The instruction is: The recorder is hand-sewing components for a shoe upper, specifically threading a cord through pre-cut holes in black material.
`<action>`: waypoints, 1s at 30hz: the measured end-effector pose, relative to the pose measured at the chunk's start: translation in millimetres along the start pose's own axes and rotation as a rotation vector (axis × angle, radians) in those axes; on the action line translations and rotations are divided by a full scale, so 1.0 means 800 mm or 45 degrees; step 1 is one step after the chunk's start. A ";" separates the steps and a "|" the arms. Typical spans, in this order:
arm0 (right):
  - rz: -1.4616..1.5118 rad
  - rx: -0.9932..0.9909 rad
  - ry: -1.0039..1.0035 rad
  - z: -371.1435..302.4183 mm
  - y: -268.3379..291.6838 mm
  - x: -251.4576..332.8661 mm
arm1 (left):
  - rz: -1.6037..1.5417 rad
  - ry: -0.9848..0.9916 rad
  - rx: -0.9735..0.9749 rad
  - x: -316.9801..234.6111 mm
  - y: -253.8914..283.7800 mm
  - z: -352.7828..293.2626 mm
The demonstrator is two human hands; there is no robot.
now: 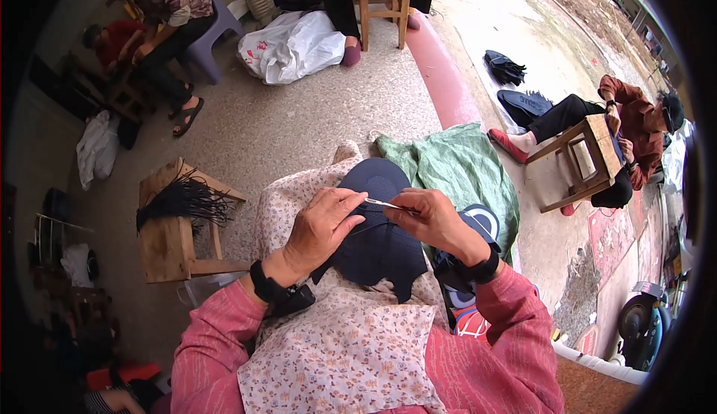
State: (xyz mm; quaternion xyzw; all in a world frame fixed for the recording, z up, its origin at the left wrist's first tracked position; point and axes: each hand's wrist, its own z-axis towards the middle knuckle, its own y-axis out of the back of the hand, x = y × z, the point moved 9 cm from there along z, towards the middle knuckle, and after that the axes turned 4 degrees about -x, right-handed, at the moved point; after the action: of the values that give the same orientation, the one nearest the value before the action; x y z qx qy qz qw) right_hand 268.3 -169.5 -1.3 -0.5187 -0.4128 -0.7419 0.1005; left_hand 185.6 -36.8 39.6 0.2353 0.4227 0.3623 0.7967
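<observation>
Well, my right hand grips a slim silvery hand tool, its tip at the fingertips of my left hand; whether those pinch anything, I cannot tell. Just beneath both lies the navy shoe sole, above my floral apron: unpinned by either palm, it could slide, and a slipping tool could jab my left hand
</observation>
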 end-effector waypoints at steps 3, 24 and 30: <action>0.001 -0.001 0.002 0.005 0.001 0.008 | -0.049 -0.004 0.074 0.011 -0.009 -0.002; 0.155 -0.268 0.078 0.002 0.020 0.028 | -0.701 1.004 0.094 0.098 -0.054 -0.054; -0.224 -0.166 0.320 -0.030 -0.006 0.020 | -0.943 1.170 -0.073 0.121 -0.059 -0.067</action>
State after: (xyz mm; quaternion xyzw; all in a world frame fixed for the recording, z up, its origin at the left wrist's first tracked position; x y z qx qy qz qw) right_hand 242.1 -178.8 6.7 -0.3890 -0.3918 -0.8321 0.0520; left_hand 194.8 12.5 -70.0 -0.1308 0.7684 0.1361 0.6115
